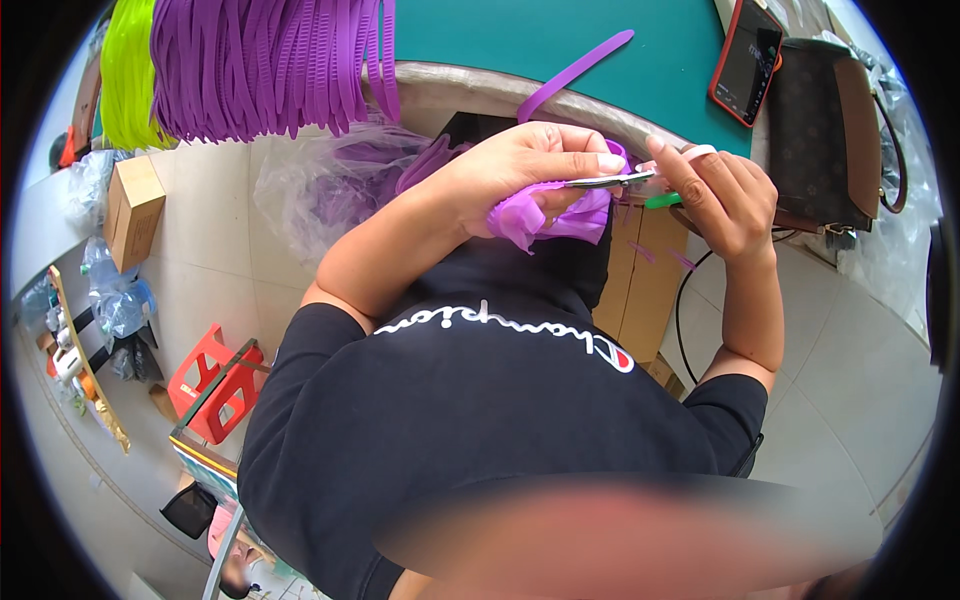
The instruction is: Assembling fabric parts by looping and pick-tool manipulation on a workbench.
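Above my lap, my left hand [515, 165] is closed round a bunched purple rubbery strip [520, 218], part of which hangs below the fingers. My right hand [725, 200] grips a small pair of scissors [612, 181] with a green part on the handle [662, 201]. The blades point left and lie against the purple piece by my left thumb. How far they are apart is hard to see. Small purple scraps [685, 261] show beneath my right hand. A single purple strap [577, 73] lies across the edge of the green table [480, 35].
Many purple straps [265, 65] and lime-green straps [128, 80] hang over the table's left edge. A clear plastic bag [310, 185] with purple pieces is below. A phone [748, 62] and brown bag [820, 130] are at right. A red stool [215, 385] and another person [228, 550] are at left.
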`<control>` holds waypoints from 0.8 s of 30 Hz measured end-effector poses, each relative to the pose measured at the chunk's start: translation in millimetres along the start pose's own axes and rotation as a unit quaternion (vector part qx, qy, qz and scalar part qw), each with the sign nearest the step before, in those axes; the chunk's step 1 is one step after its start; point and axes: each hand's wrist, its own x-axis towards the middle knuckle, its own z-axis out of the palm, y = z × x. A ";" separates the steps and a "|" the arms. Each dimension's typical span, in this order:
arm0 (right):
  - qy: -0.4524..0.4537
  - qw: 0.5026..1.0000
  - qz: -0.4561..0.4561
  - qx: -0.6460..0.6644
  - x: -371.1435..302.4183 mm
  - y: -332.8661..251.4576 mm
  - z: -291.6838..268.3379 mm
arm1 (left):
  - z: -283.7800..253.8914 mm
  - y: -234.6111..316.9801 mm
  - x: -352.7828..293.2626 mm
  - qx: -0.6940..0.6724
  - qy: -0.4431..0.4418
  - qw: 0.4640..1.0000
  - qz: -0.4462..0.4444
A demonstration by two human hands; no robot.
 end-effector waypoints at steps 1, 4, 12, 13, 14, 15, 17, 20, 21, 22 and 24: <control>0.001 1.000 0.000 -0.001 -0.1 -0.2 0.1 | -0.1 -0.3 0.0 -0.002 -0.002 1.000 0.000; 0.000 1.000 0.000 0.002 -0.2 -0.3 1.2 | 0.5 -0.7 -0.2 -0.007 -0.003 1.000 0.001; 0.000 1.000 -0.002 -0.003 1.7 -2.3 2.5 | -1.3 -1.0 0.2 -0.008 -0.004 1.000 0.002; -0.003 1.000 -0.004 -0.006 2.5 -3.0 2.8 | -2.8 -1.7 0.5 -0.006 -0.005 1.000 0.000; -0.004 1.000 -0.003 -0.006 3.0 -3.1 2.9 | -3.3 -2.2 1.3 -0.005 -0.006 1.000 -0.002; -0.004 1.000 -0.008 -0.007 3.6 -3.2 3.2 | -2.4 -2.4 2.0 -0.005 -0.007 1.000 -0.002; -0.005 1.000 -0.013 -0.009 5.1 -3.8 4.6 | 0.3 -3.1 3.1 0.015 0.018 1.000 0.002; 0.007 1.000 -0.016 0.000 7.1 -5.0 6.0 | -1.5 -3.3 2.9 -0.003 0.002 1.000 0.002; 0.006 1.000 -0.020 -0.005 7.8 -5.4 5.5 | -1.3 -3.9 3.4 -0.003 0.002 1.000 0.003; 0.004 1.000 -0.023 -0.010 8.3 -5.9 5.0 | -0.7 -4.9 4.6 -0.009 0.010 1.000 0.013; 0.004 1.000 -0.021 -0.015 6.5 -7.0 3.8 | -0.6 -5.4 4.6 -0.014 0.017 0.999 0.024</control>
